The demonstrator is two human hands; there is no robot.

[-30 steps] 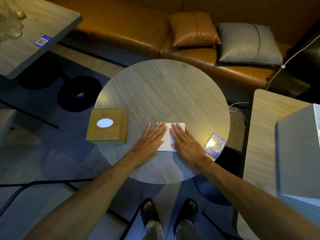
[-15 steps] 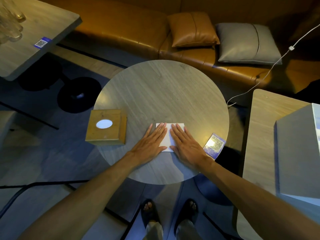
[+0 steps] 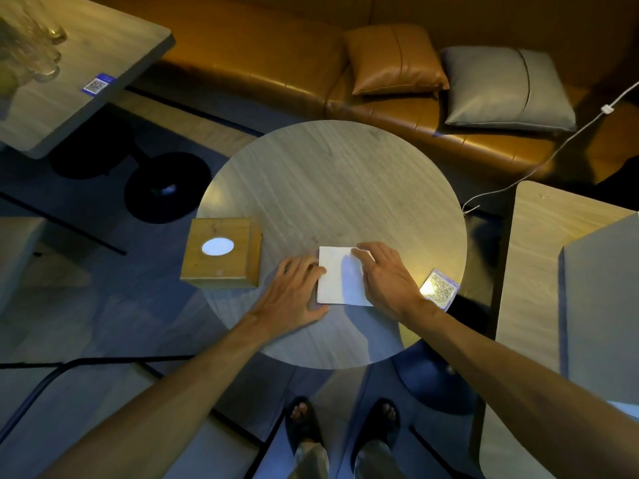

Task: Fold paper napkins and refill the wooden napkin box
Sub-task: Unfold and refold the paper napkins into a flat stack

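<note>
A white folded paper napkin (image 3: 339, 276) lies flat on the round wooden table (image 3: 332, 188), near its front edge. My left hand (image 3: 294, 297) rests on the table at the napkin's left edge, fingertips touching that edge. My right hand (image 3: 387, 278) covers the napkin's right side, and its curled fingers pinch the far right corner, which is slightly raised. The wooden napkin box (image 3: 221, 257) stands at the table's left rim, left of my left hand. White paper shows through the oval opening in its top.
A QR code card (image 3: 439, 288) lies at the table's right rim, beside my right wrist. A brown sofa (image 3: 262, 60) with two cushions runs behind. Other tables stand at far left (image 3: 86, 63) and right (image 3: 539, 257). A white cable (image 3: 553, 150) hangs at the right.
Both hands lay flat side by side on the napkin. They have moved apart: the left to the left edge, the right to the far right corner, which it lifts.
</note>
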